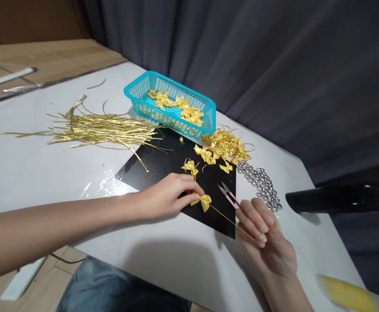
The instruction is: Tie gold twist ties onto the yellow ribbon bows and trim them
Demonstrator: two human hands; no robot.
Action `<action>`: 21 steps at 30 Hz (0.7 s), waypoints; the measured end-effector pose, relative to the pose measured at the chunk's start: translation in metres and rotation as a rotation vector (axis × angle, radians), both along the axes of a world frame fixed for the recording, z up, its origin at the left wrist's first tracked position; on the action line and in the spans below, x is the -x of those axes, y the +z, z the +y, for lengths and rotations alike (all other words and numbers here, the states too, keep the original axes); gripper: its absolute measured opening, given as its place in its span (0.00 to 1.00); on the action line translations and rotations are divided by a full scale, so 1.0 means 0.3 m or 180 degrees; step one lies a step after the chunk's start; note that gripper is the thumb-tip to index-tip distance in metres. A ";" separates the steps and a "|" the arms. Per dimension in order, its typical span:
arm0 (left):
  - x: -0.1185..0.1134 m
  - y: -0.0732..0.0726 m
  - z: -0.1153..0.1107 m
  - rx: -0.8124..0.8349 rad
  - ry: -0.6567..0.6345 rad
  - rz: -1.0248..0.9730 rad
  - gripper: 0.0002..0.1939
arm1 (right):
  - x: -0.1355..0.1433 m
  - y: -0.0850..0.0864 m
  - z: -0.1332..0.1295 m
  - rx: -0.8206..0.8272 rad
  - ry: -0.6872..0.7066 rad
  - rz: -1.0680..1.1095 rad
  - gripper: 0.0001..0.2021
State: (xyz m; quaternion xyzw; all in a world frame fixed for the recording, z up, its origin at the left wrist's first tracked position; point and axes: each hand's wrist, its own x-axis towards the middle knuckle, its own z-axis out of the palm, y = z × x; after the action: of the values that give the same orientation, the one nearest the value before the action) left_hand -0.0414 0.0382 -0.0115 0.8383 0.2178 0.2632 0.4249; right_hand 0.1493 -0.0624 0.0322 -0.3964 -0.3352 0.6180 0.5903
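Note:
Between its thumb and fingers, my left hand (173, 197) pinches a small yellow ribbon bow (205, 202) just above the black mat (153, 162). A thin gold cord (223, 214) runs taut from the bow to my right hand (264, 238), whose fingertips grip its far part. Tucked in that same right hand is a pair of pink-handled thread snips (230, 196), the blades pointing up and left, slightly apart. Another bow with a loop of cord (191, 168) lies on the mat beyond my left hand.
A turquoise basket (170, 120) holding yellow bows stands at the back. Left of it lies a bundle of gold cords (105, 130). A heap of yellow bows (226, 145) and many silver beads (260, 184) lie right. A black cylindrical object (332, 199) juts in at right.

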 end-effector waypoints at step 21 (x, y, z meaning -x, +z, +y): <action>0.011 -0.003 0.016 -0.0872 0.0314 0.0173 0.09 | -0.011 -0.016 0.014 0.0130 -0.0143 -0.0311 0.11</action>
State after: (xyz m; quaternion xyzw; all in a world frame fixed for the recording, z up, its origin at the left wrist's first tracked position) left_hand -0.0447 0.0429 -0.0124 0.8836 0.2321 0.2882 0.2870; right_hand 0.1526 -0.0582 0.0274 -0.4455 -0.3420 0.5912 0.5788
